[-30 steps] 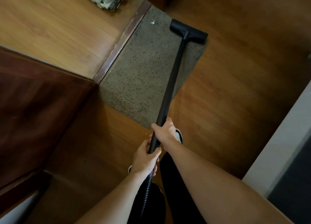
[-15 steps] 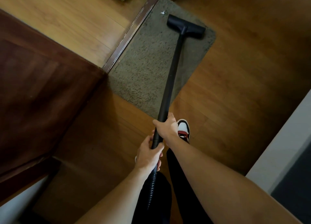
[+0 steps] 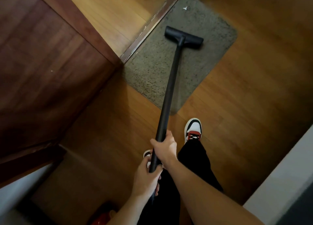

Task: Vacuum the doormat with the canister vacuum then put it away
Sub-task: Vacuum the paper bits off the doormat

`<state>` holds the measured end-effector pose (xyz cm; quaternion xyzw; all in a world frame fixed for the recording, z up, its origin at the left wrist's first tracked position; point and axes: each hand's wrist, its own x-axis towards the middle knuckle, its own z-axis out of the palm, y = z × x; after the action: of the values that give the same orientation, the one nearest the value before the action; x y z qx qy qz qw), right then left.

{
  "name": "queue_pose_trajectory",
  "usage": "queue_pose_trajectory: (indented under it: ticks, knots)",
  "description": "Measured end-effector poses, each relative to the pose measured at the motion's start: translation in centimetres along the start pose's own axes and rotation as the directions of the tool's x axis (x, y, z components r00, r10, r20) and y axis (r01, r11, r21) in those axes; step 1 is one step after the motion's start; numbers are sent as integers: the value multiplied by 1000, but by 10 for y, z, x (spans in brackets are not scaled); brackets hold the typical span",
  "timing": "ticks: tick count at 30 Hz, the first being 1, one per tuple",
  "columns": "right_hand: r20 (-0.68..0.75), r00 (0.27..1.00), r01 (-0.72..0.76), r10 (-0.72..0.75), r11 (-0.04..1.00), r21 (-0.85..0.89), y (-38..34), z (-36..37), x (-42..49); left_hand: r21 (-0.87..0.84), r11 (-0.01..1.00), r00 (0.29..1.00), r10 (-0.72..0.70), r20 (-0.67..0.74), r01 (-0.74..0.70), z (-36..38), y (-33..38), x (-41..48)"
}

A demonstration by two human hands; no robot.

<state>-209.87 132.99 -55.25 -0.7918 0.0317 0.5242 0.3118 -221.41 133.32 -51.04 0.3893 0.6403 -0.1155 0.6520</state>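
The doormat (image 3: 152, 69) lies on the wooden floor (image 3: 254, 89) against the threshold (image 3: 147, 28), and the vacuum head (image 3: 183, 37) rests on its middle. The right hand (image 3: 165, 147) has its grip curled round the black wand (image 3: 171, 82). The left hand (image 3: 145, 177) has its grip wrapped round the wand just below.

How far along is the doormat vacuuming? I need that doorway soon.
Done: nothing clearly finished. In hand: left hand and right hand grip the black wand, its floor nozzle resting on the doormat. Left: a white scrap lies on the mat's far end beyond the nozzle, so that part likely needs a pass; then putting the vacuum away. The canister is out of view.
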Motion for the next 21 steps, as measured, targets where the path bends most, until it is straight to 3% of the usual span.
queue_pose_trajectory:
  ticks: [9, 21]
  knots:
    - [-6, 1000, -8, 8, 1000, -19, -18, -12, 7, -2, 1000, 1000, -17, 9, 17, 11, 13, 6]
    - [5, 999, 39, -39, 998, -40, -86, -77, 71, -113, 993, 1000, 23, 1, -23, 73, 109, 31]
